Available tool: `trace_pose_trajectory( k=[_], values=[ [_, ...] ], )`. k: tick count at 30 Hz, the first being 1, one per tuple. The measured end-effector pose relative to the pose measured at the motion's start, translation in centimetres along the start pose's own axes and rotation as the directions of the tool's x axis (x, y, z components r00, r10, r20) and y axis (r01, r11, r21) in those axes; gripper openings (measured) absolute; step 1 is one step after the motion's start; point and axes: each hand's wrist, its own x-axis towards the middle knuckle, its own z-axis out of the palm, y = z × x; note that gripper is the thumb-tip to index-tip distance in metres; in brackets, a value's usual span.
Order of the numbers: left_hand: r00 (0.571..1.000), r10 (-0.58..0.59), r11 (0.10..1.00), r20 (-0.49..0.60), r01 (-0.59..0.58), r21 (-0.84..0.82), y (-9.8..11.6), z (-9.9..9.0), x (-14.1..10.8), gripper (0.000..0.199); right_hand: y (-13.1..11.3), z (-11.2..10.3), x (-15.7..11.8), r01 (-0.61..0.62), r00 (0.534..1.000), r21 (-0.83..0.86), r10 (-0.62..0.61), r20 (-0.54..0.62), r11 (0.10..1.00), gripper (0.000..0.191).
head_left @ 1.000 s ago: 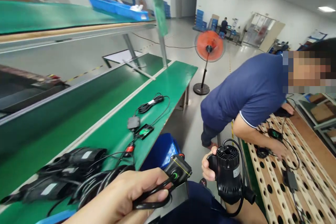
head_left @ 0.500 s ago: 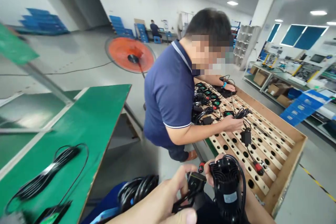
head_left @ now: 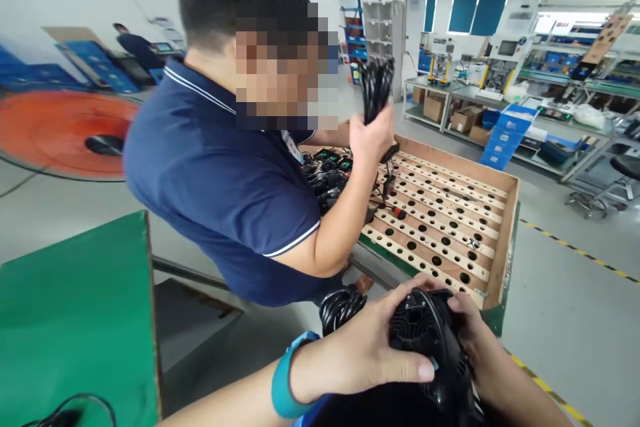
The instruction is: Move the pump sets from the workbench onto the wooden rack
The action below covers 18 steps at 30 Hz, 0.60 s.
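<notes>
Low in front of me is a black pump (head_left: 417, 327) with a ribbed round housing and a cable looped over its top. My left hand (head_left: 370, 347) grips its left side, thumb across the front and fingers over the top. Around the right side curls my right hand (head_left: 473, 323), fingers closed against the housing. A coil of black cable (head_left: 340, 310) hangs beyond my left wrist, which wears a teal band (head_left: 287, 380). The pump's lower part is dark and partly hidden.
A co-worker in a navy shirt (head_left: 215, 167) stands close ahead, holding up a bundled black cable (head_left: 376, 90). A wooden tray with holed slats (head_left: 450, 213) lies beyond my hands, with several black units at its left. A green table (head_left: 75, 307) is left; an orange fan (head_left: 55, 133) stands behind.
My view has swung right. My left hand has gone from a small black box with cables to the pump. The co-worker has raised the cable bundle from the tray.
</notes>
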Motion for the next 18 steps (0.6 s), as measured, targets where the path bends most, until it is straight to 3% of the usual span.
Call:
trace_pose_trajectory(
  k=[5, 10, 14, 18],
  values=[
    [0.993, -0.091, 0.982, 0.078, 0.102, -0.157, -2.0, -0.6, -1.1, 0.085, 3.2, -0.5, 0.6, 0.015, 0.996, -0.035, -0.018, -0.09, 0.999, 0.046],
    [0.992, -0.125, 0.986, 0.027, 0.127, -0.105, -3.8, -1.1, -3.0, 0.078, 6.2, 0.2, 1.9, 0.068, 0.995, 0.009, -0.067, -0.068, 0.998, 0.037],
    [0.982, -0.188, 0.978, -0.004, 0.187, -0.094, -4.5, -1.4, -4.1, 0.072, 6.7, 2.0, 1.7, 0.082, 0.996, 0.042, -0.08, -0.04, 0.996, 0.029],
    [0.981, -0.191, 0.978, -0.01, 0.19, -0.092, -4.9, -1.4, -4.1, 0.067, 6.5, 1.7, 1.6, 0.094, 0.99, -0.036, -0.097, -0.103, 0.995, 0.035]
  ],
)
